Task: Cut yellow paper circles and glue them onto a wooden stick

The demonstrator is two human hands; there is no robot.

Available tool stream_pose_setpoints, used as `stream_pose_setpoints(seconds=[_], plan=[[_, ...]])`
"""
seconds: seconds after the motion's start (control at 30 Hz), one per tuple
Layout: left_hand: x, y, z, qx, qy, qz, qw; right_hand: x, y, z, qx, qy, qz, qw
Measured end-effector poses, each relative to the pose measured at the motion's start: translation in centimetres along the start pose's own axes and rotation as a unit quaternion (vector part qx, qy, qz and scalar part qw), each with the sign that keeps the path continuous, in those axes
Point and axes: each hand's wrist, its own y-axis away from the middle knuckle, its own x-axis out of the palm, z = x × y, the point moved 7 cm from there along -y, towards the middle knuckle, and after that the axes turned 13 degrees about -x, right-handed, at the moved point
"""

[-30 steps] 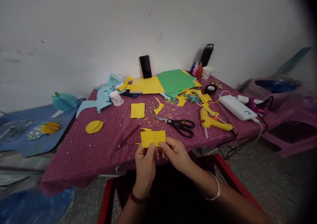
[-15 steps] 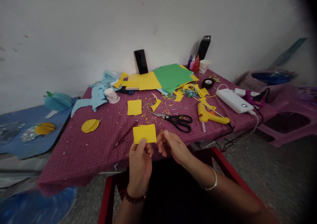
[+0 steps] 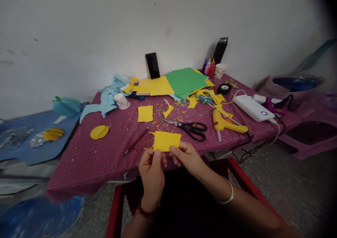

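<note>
A yellow paper rectangle (image 3: 167, 140) is held up over the front edge of the table. My left hand (image 3: 152, 169) pinches its lower left corner, thumb on the near face. At the lower right corner my right hand (image 3: 189, 159) grips the same paper. Just beyond lie black-handled scissors (image 3: 188, 126), blades pointing left. A dark red pencil (image 3: 137, 141) rests to the left of the paper. Another yellow paper square (image 3: 145, 113) lies flat behind the pencil, and yellow round pieces (image 3: 99, 132) are stacked farther left.
A yellow glue gun (image 3: 229, 124) and white power bank (image 3: 254, 108) lie at right. Green paper sheets (image 3: 186, 81), a leaning phone (image 3: 152, 66) and glue bottles (image 3: 209, 68) are at the back. A paper cup (image 3: 121, 101) stands among blue scraps (image 3: 107, 99).
My right hand has come in from beside the yellow paper and taken hold of its right corner. The paper and my left hand have shifted slightly right.
</note>
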Motion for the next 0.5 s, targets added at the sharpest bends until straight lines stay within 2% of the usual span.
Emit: stream_pose_setpoints(seconds=[0.13, 0.2, 0.27, 0.4, 0.5], plan=[[-0.6, 0.1, -0.7, 0.063, -0.048, -0.021, 0.997, 0.2, 0.1, 0.0, -0.012, 0.010, 0.000, 1.000], [-0.9, 0.0, -0.6, 0.072, -0.036, -0.031, 0.996, 0.4, 0.1, 0.0, -0.012, 0.014, 0.003, 1.000], [-0.8, -0.4, 0.0, 0.046, 0.003, -0.023, 0.999, 0.5, 0.1, -0.2, -0.011, 0.015, 0.009, 1.000], [0.2, -0.9, 1.3, -0.064, 0.051, 0.008, 0.997, 1.0, 0.0, -0.6, -0.012, 0.015, 0.027, 0.999], [0.9, -0.9, 1.2, -0.111, 0.072, 0.012, 0.991, 1.4, 0.0, -0.4, -0.021, 0.038, 0.042, 0.998]])
